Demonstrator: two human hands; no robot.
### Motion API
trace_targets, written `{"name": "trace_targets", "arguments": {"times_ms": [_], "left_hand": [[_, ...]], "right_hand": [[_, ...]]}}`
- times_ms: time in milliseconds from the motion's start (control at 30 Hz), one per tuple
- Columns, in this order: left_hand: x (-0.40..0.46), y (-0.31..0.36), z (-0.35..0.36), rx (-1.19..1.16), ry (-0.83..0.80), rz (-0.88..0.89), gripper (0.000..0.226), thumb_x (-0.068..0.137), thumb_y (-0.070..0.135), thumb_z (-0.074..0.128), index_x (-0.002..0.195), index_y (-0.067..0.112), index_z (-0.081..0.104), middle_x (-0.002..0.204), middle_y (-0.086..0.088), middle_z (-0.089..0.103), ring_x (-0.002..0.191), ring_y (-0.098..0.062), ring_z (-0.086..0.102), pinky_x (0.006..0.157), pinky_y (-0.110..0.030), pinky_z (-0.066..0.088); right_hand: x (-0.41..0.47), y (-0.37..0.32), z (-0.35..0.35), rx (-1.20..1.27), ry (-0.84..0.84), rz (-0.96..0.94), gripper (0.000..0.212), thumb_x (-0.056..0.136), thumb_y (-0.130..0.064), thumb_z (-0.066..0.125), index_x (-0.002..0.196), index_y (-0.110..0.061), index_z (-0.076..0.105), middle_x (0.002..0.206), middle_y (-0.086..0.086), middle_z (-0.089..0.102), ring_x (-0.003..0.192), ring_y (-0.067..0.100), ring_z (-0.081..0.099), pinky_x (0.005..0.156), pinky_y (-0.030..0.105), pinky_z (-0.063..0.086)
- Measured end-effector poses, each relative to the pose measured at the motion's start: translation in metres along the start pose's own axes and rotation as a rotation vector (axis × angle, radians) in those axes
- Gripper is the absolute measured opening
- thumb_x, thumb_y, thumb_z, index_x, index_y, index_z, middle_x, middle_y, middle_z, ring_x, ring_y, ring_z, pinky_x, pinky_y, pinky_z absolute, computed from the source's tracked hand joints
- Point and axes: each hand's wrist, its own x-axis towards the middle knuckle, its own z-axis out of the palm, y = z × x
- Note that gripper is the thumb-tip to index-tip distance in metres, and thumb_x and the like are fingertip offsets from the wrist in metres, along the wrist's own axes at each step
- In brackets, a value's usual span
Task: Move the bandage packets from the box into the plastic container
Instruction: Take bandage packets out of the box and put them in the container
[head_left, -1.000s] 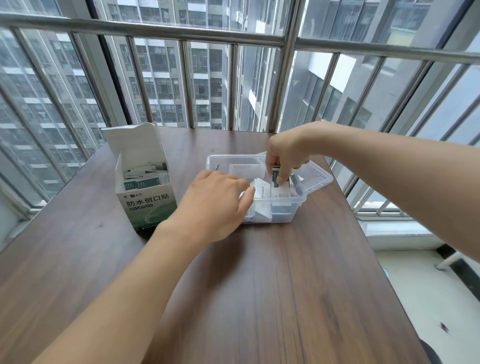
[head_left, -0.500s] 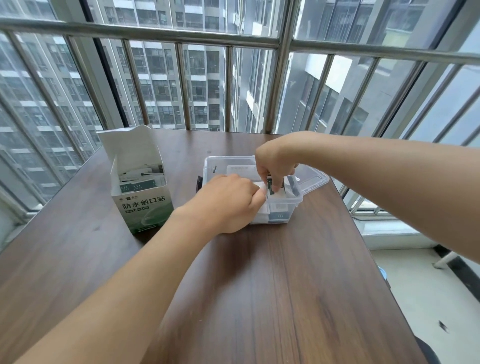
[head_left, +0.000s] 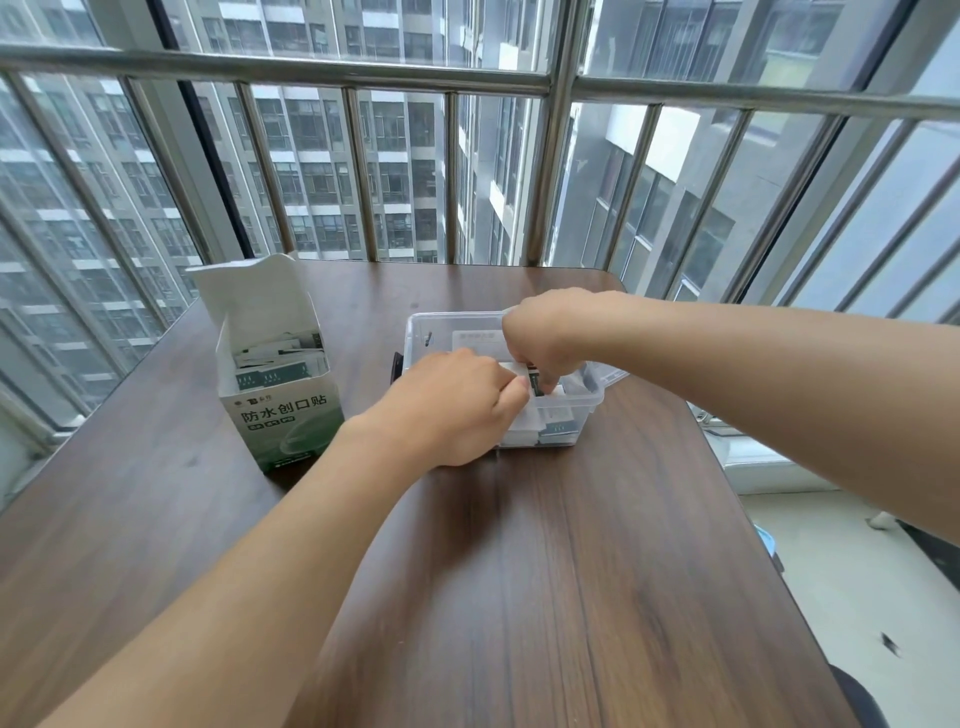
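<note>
Packets (head_left: 558, 421) stand upright in the container (head_left: 415, 332); right hand (head_left: 545, 338) pinches one, left hand (head_left: 457, 405) curls on them, box (head_left: 280, 415) just left.

Only readable bit is the big dark "防水创口贴" across the front of the white-and-green box (head_left: 283, 415), with a tiny logo line above it and small green marks below that are too blurry to make out.
</note>
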Motion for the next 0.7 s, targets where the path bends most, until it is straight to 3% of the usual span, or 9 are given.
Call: {"name": "trace_targets", "arguments": {"times_ms": [100,233,367,467,567,633,700], "left_hand": [[-0.001,0.0,-0.001,0.001,-0.006,0.004,0.052,0.106,0.036,0.028,0.057,0.02,0.035,0.059,-0.002,0.042,0.07,-0.032,0.044,0.063,-0.037,0.025],[-0.001,-0.001,-0.001,-0.025,0.004,-0.005,0.052,0.106,0.037,0.029,0.059,0.018,0.039,0.059,-0.004,0.045,0.069,-0.032,0.046,0.061,-0.038,0.027],[-0.003,-0.004,-0.007,-0.103,0.078,0.003,0.05,0.104,0.036,0.033,0.07,0.008,0.055,0.061,-0.006,0.052,0.067,-0.029,0.051,0.063,-0.043,0.042],[-0.017,-0.01,-0.027,-0.193,0.413,0.043,0.037,0.098,0.035,0.043,0.089,0.013,0.072,0.082,0.002,0.072,0.079,-0.02,0.064,0.076,-0.037,0.053],[-0.053,-0.025,-0.055,-0.319,1.028,0.043,0.017,0.09,0.008,0.057,0.095,0.007,0.073,0.09,0.004,0.071,0.084,-0.012,0.067,0.079,-0.021,0.052],[-0.08,-0.048,-0.066,-0.439,1.345,-0.064,0.016,0.084,0.0,0.055,0.089,0.009,0.068,0.084,0.003,0.066,0.08,-0.014,0.063,0.072,-0.025,0.051],[-0.097,-0.075,-0.066,-0.669,1.439,-0.232,0.022,0.077,0.005,0.055,0.092,0.02,0.062,0.087,0.002,0.061,0.084,-0.016,0.059,0.071,-0.035,0.049]], "right_hand": [[-0.004,0.002,-0.002,0.034,0.01,-0.001,0.03,0.076,-0.03,0.086,0.084,-0.012,0.063,0.08,0.003,0.07,0.055,0.016,0.058,0.049,0.024,0.043],[-0.01,0.006,-0.005,0.12,0.029,0.003,0.051,0.072,-0.023,0.089,0.117,-0.013,0.066,0.096,0.006,0.075,0.062,0.016,0.066,0.052,0.026,0.046],[-0.022,0.017,-0.023,0.221,0.077,-0.039,0.044,0.08,-0.015,0.083,0.121,-0.015,0.067,0.092,0.002,0.077,0.047,0.005,0.065,0.047,0.021,0.047],[-0.04,0.021,-0.046,0.378,0.24,-0.076,0.028,0.081,-0.013,0.081,0.108,-0.016,0.074,0.088,0.001,0.077,0.058,0.008,0.072,0.055,0.021,0.056],[-0.062,0.002,-0.069,0.667,0.618,-0.189,0.017,0.082,-0.014,0.081,0.099,-0.017,0.078,0.09,-0.004,0.075,0.074,0.005,0.07,0.074,0.021,0.059],[-0.077,-0.026,-0.085,0.819,0.815,-0.353,0.014,0.084,-0.013,0.079,0.098,-0.016,0.078,0.092,-0.006,0.074,0.081,0.003,0.069,0.077,0.017,0.057],[-0.084,-0.059,-0.099,0.822,0.814,-0.501,0.015,0.086,-0.01,0.077,0.1,-0.016,0.079,0.093,-0.007,0.075,0.083,0.002,0.069,0.08,0.013,0.056]]}}
